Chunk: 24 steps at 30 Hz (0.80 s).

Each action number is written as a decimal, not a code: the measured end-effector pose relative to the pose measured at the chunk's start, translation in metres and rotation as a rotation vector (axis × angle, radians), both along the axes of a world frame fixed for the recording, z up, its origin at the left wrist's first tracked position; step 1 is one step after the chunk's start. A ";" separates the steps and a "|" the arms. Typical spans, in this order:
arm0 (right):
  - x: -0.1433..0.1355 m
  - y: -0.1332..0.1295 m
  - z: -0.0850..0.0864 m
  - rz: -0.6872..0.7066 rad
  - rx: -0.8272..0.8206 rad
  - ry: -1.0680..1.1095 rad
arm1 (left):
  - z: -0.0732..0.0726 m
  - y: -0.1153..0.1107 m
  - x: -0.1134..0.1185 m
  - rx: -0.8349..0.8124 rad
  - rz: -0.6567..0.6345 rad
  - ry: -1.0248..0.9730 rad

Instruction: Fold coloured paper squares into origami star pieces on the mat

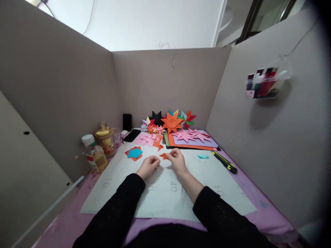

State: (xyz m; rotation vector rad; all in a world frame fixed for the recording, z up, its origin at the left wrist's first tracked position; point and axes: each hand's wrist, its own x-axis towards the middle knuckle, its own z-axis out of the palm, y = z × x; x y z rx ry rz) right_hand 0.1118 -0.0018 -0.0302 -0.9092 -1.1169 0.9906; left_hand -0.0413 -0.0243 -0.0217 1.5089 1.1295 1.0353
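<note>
My right hand (177,161) pinches a small folded piece of orange paper (163,156) above the white mat (121,193). Beside it, my left hand (148,166) is closed, thumb against fingers; whatever it may hold is hidden. Left of my hands lies a stack of blue, orange and red paper squares (134,153). Just beyond my fingers rest more folded orange paper pieces (157,142). To the right, a small folded turquoise paper piece (203,156) sits on the mat.
A black and yellow utility knife (224,162) lies at the right. Folded paper stars (172,123) and coloured sheets (191,147) fill the back. At left stand a bottle (96,156), a jar (105,139) and a phone (132,135). Grey panels (165,82) enclose the table.
</note>
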 end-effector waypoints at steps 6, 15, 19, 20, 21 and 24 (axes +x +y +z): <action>-0.008 -0.006 -0.003 0.062 0.014 -0.089 | -0.001 0.004 0.003 0.055 0.081 -0.029; -0.013 -0.012 -0.004 0.244 -0.075 -0.209 | 0.005 0.001 0.001 0.102 0.121 0.027; -0.011 -0.010 -0.006 0.201 -0.036 -0.355 | 0.009 -0.002 0.000 0.120 0.120 0.088; -0.010 -0.009 -0.007 0.201 -0.030 -0.372 | 0.010 -0.001 0.000 0.118 0.125 0.100; -0.010 -0.008 -0.008 0.203 -0.025 -0.382 | 0.011 -0.001 -0.002 0.119 0.129 0.107; -0.009 -0.005 -0.011 0.194 -0.018 -0.389 | 0.013 0.003 -0.008 0.122 0.190 0.094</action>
